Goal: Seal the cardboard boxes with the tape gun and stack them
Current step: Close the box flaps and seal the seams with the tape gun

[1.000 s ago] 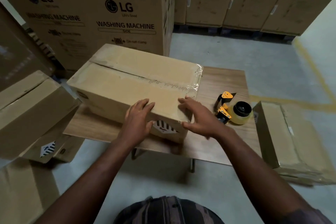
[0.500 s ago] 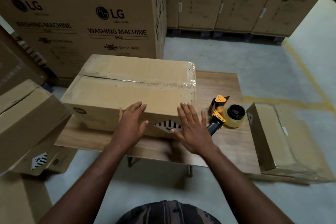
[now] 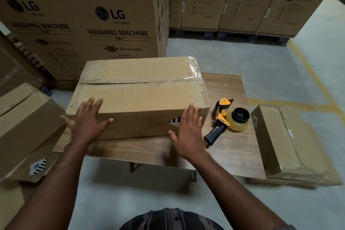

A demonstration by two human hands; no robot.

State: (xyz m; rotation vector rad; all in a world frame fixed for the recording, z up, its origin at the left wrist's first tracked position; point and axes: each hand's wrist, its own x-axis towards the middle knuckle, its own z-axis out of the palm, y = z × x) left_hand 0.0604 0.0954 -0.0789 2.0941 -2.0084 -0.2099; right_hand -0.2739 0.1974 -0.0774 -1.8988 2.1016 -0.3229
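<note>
A long cardboard box point(image 3: 141, 87) lies on a low wooden table point(image 3: 229, 153), its top seam covered with clear tape that wraps over the right end. My left hand point(image 3: 87, 119) lies flat with spread fingers on the box's near left corner. My right hand point(image 3: 188, 129) is flat against the near side by the right end. A yellow and black tape gun point(image 3: 226, 119) with a roll of clear tape rests on the table, just right of the box, in neither hand.
Another cardboard box point(image 3: 291, 144) sits at the table's right end. More boxes point(image 3: 20, 129) are piled on the left. Tall washing-machine cartons point(image 3: 89, 17) stand close behind the table, with a row of them point(image 3: 252, 2) further back. Grey floor with a yellow line point(image 3: 309, 73) lies to the right.
The box has turned square to me on the table. Both hands have slid apart along its near side, the left towards the left corner and the right towards the right end.
</note>
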